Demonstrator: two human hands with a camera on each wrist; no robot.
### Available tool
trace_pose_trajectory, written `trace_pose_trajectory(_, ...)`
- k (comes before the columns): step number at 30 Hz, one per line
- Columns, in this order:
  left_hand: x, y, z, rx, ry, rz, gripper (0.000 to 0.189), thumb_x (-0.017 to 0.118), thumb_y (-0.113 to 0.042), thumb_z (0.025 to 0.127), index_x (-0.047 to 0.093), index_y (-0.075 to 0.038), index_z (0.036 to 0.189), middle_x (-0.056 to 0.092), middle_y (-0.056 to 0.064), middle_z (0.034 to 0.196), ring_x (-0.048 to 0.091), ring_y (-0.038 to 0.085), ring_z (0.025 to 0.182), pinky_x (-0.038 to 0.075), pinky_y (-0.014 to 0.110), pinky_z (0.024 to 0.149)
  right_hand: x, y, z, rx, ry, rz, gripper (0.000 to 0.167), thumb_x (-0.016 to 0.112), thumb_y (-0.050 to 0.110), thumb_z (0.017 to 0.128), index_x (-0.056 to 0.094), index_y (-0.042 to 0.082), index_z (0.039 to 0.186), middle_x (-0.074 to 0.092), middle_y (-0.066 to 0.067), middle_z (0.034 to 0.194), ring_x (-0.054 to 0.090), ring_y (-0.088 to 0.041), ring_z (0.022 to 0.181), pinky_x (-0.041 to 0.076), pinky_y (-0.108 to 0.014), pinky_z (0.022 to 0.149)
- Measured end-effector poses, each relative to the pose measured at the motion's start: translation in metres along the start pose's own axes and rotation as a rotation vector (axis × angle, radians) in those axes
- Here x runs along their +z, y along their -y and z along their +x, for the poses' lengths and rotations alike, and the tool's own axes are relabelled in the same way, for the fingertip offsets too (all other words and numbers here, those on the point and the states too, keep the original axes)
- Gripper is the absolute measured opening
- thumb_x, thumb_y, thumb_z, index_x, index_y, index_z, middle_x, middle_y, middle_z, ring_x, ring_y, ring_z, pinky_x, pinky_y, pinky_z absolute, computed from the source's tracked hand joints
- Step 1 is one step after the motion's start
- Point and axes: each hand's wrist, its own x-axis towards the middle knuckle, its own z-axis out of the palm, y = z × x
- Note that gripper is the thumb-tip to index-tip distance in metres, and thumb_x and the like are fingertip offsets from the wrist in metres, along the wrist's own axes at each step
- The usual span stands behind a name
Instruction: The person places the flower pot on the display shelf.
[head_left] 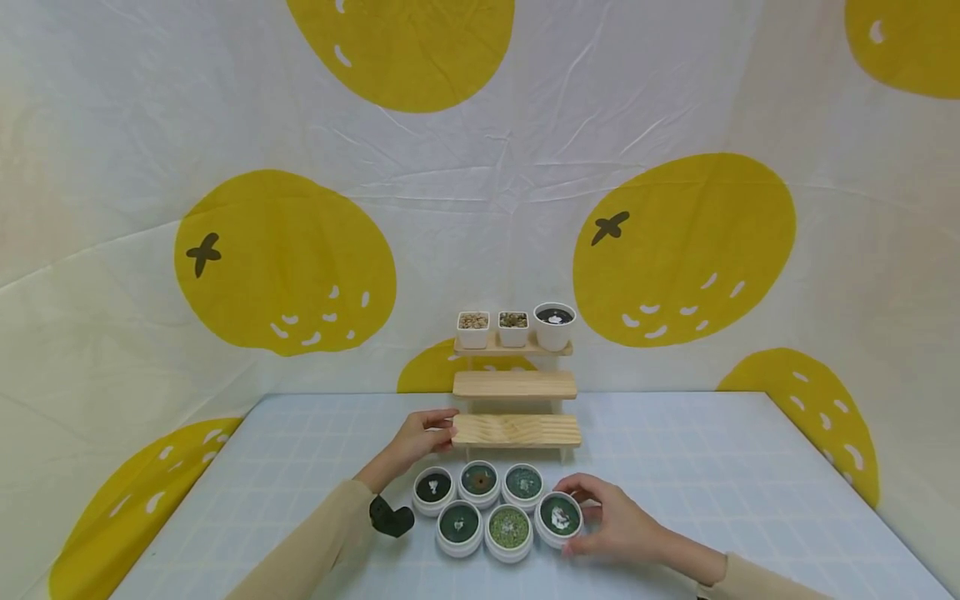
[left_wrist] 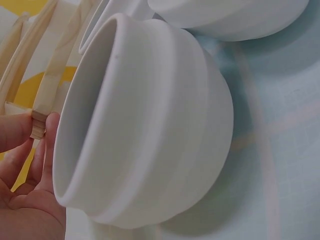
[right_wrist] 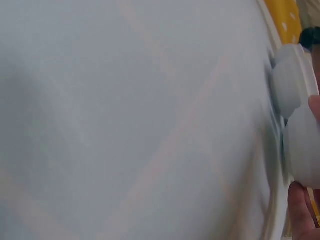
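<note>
My left hand (head_left: 417,442) pinches the left end of the lowest board of a three-step wooden plant stand (head_left: 517,430). In the left wrist view the thumb and fingers of this hand (left_wrist: 25,175) meet at the end of the board. My right hand (head_left: 617,518) grips a round white pot (head_left: 559,540) with a dark green top, thumb on its near side and fingers on its far side. That pot is the rightmost of several round white pots (head_left: 459,550) grouped before the stand. In the right wrist view only fingertips (right_wrist: 300,205) show against the white pot (right_wrist: 302,150).
Two square white pots (head_left: 473,337) (head_left: 513,337) and a round white pot (head_left: 555,335) stand on the top board. A black object (head_left: 392,518) shows beside my left sleeve. A lemon-print cloth (head_left: 480,208) hangs behind the pale blue checked table (head_left: 697,467).
</note>
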Motion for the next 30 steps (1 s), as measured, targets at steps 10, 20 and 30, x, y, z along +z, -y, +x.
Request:
trace_pose_trajectory(10,0.001,-0.001,0.000,-0.019,-0.018,0.011,0.042,0.063,-0.004,0.090,0.055,0.004,0.131,0.063,0.018,0.106,0.061,0.008,0.070,0.060,0.026,0.070,-0.013,0.014,0.009,0.033,-0.042,-0.082,0.065,0.084,0.022,0.072,0.054,0.000,0.124,0.059,-0.018,0.120,0.058,-0.009,0.103,0.056,-0.025,0.089)
trace_pose_trajectory(20,0.001,0.000,0.001,-0.010,-0.015,-0.002,0.042,0.063,-0.004,0.090,0.056,0.004,0.131,0.063,0.018,0.106,0.062,0.008,0.072,0.060,0.026,0.071,-0.021,0.028,0.026,0.047,-0.080,-0.124,0.064,0.084,0.022,0.072,0.055,0.002,0.125,0.060,-0.014,0.118,0.058,-0.007,0.102,0.056,-0.027,0.090)
trace_pose_trajectory(30,0.001,0.002,0.001,-0.010,-0.010,-0.027,0.042,0.063,-0.004,0.090,0.056,0.004,0.131,0.063,0.018,0.106,0.062,0.007,0.072,0.060,0.025,0.070,-0.019,0.035,0.051,0.066,-0.162,-0.132,0.063,0.084,0.019,0.072,0.055,0.002,0.126,0.061,-0.014,0.120,0.059,-0.021,0.103,0.055,-0.030,0.092)
